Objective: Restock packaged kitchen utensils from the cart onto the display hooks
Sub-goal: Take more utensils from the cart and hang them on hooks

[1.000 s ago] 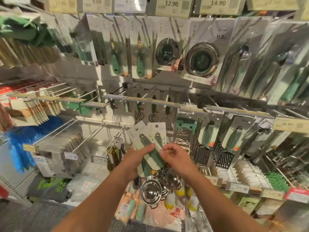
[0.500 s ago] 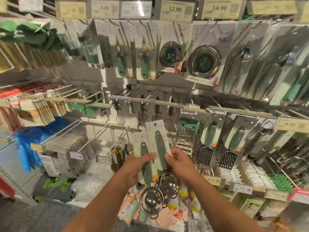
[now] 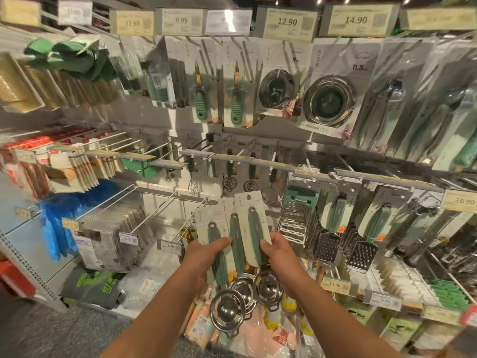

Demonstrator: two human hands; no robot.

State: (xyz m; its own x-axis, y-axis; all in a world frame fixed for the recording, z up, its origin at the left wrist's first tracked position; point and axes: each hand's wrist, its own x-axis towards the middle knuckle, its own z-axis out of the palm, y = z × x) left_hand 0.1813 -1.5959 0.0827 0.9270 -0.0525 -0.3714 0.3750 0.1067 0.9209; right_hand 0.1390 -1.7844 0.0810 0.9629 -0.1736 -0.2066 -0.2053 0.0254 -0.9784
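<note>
Both hands hold a fan of three carded utensils in front of the display. The left hand grips the left card, thumb curled across its face, remaining fingers hidden behind the pack. The right hand grips the right card, thumb pressed on its lower edge, fingers behind. Each card carries a green handle with a round steel bowl hanging below the card edge; the three bowls overlap just below the hands. The cards stand nearly upright, tops spread apart, hang holes uppermost.

Below the utensils lie pink and yellow packages, partly hidden by the bowls. Left of the utensils, bare hooks project from the wall above price tags. Right of the utensils hang carded graters with green handles. Directly behind and above the utensils, a rail carries hooks with a whisk and small strainers hung close to the wall.

Higher above the utensils hang two carded green-handled knives and, to their right, two carded steel round pans. Along the top run price labels reading 17.90, 9.99, 12.90 and 14.90
</note>
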